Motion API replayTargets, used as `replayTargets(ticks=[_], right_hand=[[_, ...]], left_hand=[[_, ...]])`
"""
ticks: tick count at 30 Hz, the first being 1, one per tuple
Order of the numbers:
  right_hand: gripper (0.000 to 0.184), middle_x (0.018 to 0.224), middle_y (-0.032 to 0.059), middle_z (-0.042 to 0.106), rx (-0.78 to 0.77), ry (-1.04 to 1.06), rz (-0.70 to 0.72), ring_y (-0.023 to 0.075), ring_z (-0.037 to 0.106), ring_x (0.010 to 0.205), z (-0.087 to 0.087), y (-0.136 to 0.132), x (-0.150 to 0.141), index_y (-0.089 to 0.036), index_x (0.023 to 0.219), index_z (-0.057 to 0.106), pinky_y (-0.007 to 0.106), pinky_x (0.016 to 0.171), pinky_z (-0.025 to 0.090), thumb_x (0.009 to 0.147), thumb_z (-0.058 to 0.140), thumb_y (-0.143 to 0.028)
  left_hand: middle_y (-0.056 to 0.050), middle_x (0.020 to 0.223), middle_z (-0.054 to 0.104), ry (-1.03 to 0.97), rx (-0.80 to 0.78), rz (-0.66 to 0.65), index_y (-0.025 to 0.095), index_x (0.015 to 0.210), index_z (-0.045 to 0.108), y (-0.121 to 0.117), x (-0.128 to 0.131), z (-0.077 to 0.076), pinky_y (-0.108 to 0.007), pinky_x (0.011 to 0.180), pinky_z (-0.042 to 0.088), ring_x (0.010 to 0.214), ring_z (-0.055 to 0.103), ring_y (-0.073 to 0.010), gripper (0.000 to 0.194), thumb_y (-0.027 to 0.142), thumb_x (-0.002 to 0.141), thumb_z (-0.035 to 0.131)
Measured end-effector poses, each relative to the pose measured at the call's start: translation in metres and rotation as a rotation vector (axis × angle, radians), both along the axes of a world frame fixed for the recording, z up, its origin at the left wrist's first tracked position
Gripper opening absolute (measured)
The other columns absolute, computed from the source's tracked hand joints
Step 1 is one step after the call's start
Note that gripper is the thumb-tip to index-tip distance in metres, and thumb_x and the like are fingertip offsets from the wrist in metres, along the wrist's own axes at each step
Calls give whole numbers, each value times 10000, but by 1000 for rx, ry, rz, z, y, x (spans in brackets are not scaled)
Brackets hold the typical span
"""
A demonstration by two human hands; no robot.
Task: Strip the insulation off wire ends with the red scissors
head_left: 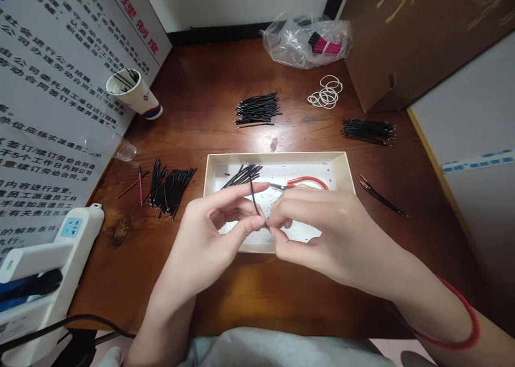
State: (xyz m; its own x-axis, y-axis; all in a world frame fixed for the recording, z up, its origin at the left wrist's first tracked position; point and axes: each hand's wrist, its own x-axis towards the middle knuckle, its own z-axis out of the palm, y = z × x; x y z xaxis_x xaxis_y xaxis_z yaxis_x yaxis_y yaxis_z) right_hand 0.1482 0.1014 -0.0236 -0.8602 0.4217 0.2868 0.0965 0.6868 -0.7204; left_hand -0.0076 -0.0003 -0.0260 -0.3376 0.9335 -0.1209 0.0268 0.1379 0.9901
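Note:
Between thumb and fingers, my left hand (219,222) pinches a short black wire (253,191) that stands up past the index finger. Thumb and index finger of my right hand (317,225) are pressed together at the wire's lower end, close to my left thumb tip. Both hands are over a shallow cream box (277,158) with a white bottom sprinkled with dark bits. Inside the box lie several black wires (241,177) and a red-handled cutting tool (308,180), partly covered by my right hand.
Bundles of black wires lie at the left (171,190), back (257,109) and right (368,131). White rubber bands (325,93), a plastic bag (298,42) and a tilted paper cup (134,93) are farther back. A power strip (76,238) stands at the left; panels flank the table.

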Motion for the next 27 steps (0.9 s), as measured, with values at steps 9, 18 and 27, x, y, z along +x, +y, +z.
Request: replayTargets(ticks=[9, 18, 27], right_hand=[[204, 627, -66, 542, -238, -54, -60, 80, 494, 605, 9, 1, -1, -200, 673, 566, 212, 568, 375, 774, 606, -27], [184, 722, -24, 635, 115, 13, -221, 114, 541, 666, 0, -5, -2, -191, 746, 604, 266, 649, 409, 908, 594, -104], [198, 743, 19, 663, 263, 29, -212, 151, 594, 715, -5, -5, 1, -166, 769, 626, 305, 722, 428, 939, 548, -99]], left_hand=[[4, 716, 747, -103, -11, 47, 203, 1088, 751, 4, 1, 0, -201, 675, 600, 679, 716, -132, 347, 121, 753, 784], [-11, 645, 701, -73, -86, -45, 170, 731, 725, 11, 9, -5, -205, 498, 545, 529, 622, -119, 101, 239, 801, 745], [10, 663, 667, 150, -11, -33, 182, 753, 678, 8, 14, -6, -182, 525, 476, 599, 604, -110, 140, 204, 888, 646]])
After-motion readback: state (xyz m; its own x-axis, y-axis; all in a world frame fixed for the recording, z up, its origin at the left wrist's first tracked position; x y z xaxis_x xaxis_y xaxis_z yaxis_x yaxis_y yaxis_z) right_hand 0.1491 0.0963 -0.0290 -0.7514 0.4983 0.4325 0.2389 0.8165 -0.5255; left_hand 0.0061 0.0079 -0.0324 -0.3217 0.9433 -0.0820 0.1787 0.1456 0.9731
